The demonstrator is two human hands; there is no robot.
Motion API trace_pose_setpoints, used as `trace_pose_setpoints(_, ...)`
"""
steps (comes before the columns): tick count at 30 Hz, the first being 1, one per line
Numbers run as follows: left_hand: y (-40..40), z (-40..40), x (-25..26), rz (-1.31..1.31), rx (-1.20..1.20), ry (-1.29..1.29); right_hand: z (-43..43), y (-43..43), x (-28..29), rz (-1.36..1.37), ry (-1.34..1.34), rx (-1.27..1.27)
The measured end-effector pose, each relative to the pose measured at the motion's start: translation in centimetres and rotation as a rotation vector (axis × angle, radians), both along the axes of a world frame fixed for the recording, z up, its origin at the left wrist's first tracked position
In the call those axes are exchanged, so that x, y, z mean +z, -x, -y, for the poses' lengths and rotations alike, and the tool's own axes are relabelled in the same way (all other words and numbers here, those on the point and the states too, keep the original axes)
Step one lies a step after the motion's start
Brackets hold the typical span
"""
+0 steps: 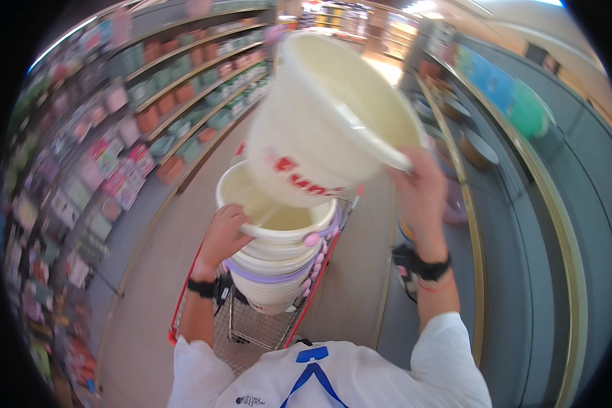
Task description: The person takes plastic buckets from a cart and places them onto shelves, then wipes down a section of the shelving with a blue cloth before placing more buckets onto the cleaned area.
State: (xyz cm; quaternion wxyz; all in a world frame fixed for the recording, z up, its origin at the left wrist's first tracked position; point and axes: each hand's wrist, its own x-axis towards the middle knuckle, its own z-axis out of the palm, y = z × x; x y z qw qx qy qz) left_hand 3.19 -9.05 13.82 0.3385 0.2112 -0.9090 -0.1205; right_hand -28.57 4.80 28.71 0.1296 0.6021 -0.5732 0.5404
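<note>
My right hand (pixel 419 191) grips the rim of a cream plastic bucket (pixel 316 127) with red printing on its side. That bucket is tilted, its mouth towards the upper right, above a stack of nested cream buckets (pixel 270 275). The fingers of my left hand (pixel 224 237) are curled over the near left rim of the stack's top bucket (pixel 280 235). Purple handles (pixel 273 275) with pink grips hang around the stack. The stack stands in a wire shopping cart (pixel 260 326) with red edges. Whether the raised bucket touches the stack cannot be told.
Shelves (pixel 204 109) of green and terracotta-coloured pots line the left, with hanging packaged goods (pixel 117 173) nearer. On the right, a long shelf edge (pixel 464 194) runs beside basins (pixel 478 148) and a blue and green panel (pixel 500 92). Aisle floor (pixel 148 285) shows on both sides of the cart.
</note>
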Motion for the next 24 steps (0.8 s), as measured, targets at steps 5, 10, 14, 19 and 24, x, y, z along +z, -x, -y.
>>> trace_pose_setpoints(5,-0.2,-2.0,-1.4,-0.101,0.219,-0.047,4.4,-3.0,-3.0,-0.053,-0.001,0.166)
trace_pose_setpoints(10,-2.0,-3.3,-4.4,-0.194,0.367,0.037,5.0,-3.5,-4.1,0.016,-0.053,0.188)
trace_pose_setpoints(14,-2.2,-4.1,-4.0,-0.277,0.447,0.029,5.9,-4.4,-5.2,0.011,-0.119,0.183)
trace_pose_setpoints(19,-1.1,-3.9,-6.2,-0.266,0.417,-0.164,6.7,-6.1,-10.1,0.003,-0.198,0.296)
trace_pose_setpoints(24,0.0,-3.8,-8.4,-0.316,0.419,-0.296,6.5,-8.0,-12.9,-0.087,-0.159,0.225)
